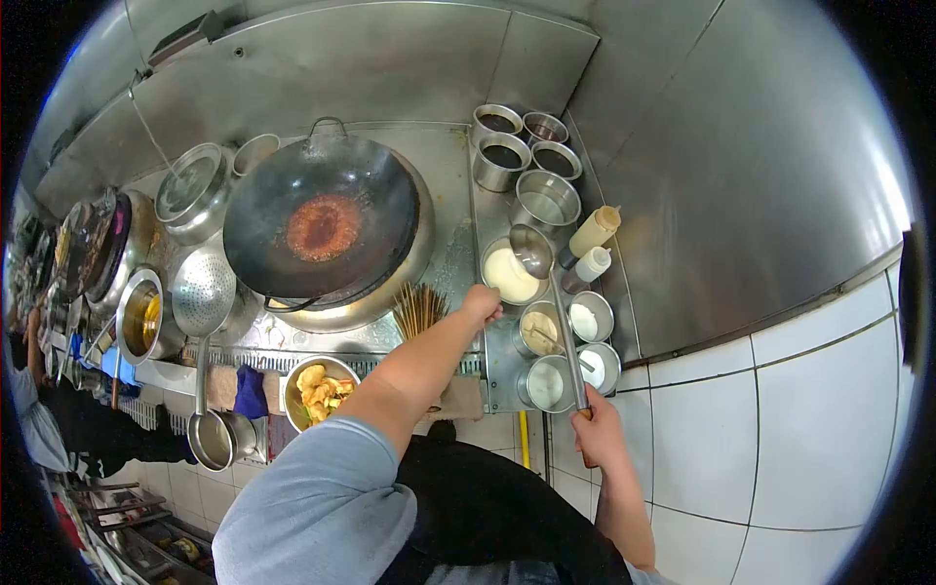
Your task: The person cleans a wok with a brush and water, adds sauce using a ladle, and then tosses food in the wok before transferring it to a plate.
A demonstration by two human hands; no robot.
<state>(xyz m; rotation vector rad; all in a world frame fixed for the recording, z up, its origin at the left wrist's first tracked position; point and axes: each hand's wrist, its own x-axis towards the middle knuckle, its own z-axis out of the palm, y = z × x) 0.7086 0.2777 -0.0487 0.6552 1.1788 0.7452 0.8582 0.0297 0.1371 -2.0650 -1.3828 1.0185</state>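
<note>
My right hand (598, 434): closed round ladle (563, 317). Left hand (482, 304): curled beside metal pot (485, 257); whether pinching anything, I cannot tell.

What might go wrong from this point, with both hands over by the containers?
The red sauce in the wok could scorch while both hands are away from it. The ladle in the right hand lies close beside the squeeze bottles, so a sideways swing might knock one over. The left forearm crosses near the bundle of thin sticks and might brush it when drawn back.
</note>
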